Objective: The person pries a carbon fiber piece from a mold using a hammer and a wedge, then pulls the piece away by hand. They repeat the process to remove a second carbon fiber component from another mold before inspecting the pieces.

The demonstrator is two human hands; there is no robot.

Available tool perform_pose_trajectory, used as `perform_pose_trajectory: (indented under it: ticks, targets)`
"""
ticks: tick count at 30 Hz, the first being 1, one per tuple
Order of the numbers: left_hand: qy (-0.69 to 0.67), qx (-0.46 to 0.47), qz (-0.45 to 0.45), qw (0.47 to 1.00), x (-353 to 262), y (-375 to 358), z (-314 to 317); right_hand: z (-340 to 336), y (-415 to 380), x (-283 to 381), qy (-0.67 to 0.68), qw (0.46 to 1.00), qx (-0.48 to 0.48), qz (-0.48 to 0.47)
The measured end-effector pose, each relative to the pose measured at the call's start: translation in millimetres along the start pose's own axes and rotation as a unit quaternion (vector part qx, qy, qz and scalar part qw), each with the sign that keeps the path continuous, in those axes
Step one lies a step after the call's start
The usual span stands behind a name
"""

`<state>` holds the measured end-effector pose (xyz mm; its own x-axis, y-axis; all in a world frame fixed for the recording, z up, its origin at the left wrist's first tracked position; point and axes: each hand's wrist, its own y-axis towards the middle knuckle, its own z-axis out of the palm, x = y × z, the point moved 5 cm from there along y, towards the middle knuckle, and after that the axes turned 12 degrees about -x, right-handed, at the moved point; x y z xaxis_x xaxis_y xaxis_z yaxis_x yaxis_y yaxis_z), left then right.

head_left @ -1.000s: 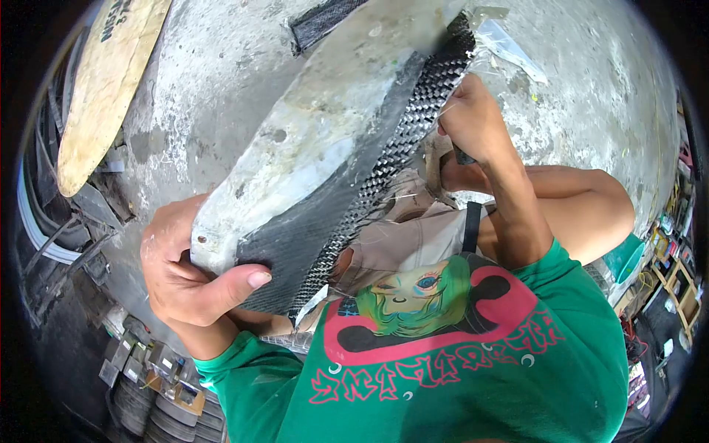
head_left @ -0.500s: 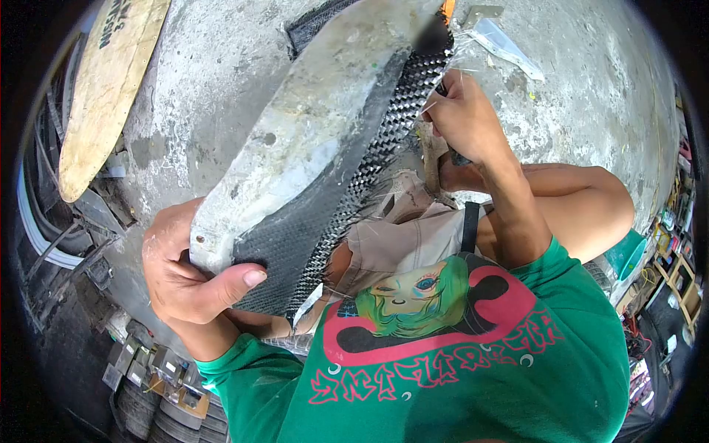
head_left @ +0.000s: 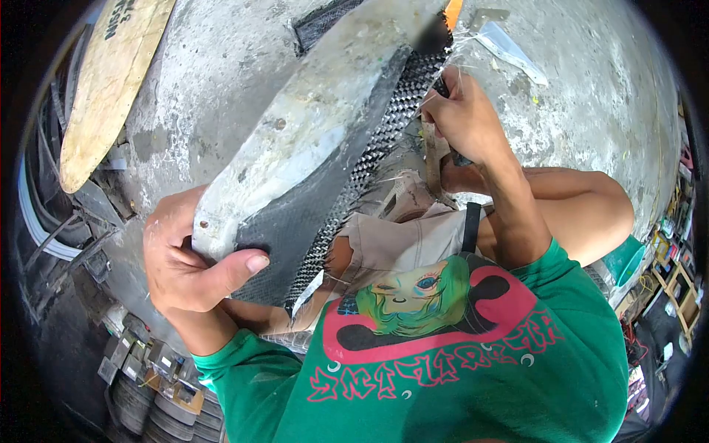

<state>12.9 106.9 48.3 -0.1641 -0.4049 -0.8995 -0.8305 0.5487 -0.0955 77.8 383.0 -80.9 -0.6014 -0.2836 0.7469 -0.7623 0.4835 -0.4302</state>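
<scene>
My left hand (head_left: 188, 258) is closed round the near end of a long, curved grey mould (head_left: 288, 140), its thumb pressed on top. Black woven carbon-fibre cloth (head_left: 295, 214) lies along the mould's right side, its edge frayed with loose strands. Just right of that edge, my right hand (head_left: 469, 114) is clenched round a dark-handled tool (head_left: 461, 159). Only bits of the tool show at the top and bottom of the fist; its working end cannot be made out. The mould slants up from my left hand, its far end running out of view at the top.
A long wooden board (head_left: 111, 96) lies at upper left. On the concrete floor are a dark mesh piece (head_left: 317, 26), a pale translucent piece (head_left: 509, 52) and an orange item (head_left: 453, 13). Clutter lines both sides, with a green basin (head_left: 624, 260) at right.
The mould and my left hand have shifted very slightly. My right hand stays at nearly the same spot beside the frayed edge, still closed.
</scene>
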Motion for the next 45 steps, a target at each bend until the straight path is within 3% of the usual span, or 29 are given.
perform_pose_trajectory:
  ticks: [21, 24, 26, 32, 45]
  targets:
    - [0.038, 0.027, 0.045, 0.998, -1, 5, 5, 8, 6, -12, 0.038, 0.999, 0.007, -0.033]
    - [0.013, 0.034, 0.013, 0.999, 1, 4, 6, 9, 7, -15, 0.041, 0.999, 0.003, -0.032]
    - [-0.070, 0.019, -0.069, 0.995, 7, 3, 6, 9, 7, -14, 0.033, 0.999, 0.003, -0.030]
    - [-0.146, 0.010, -0.075, 0.986, 20, 1, 6, 11, 9, -14, 0.033, 0.999, 0.009, -0.035]
    - [-0.174, -0.029, -0.088, 0.980, 26, 1, 10, 9, 10, -20, 0.053, 0.998, 0.001, -0.024]
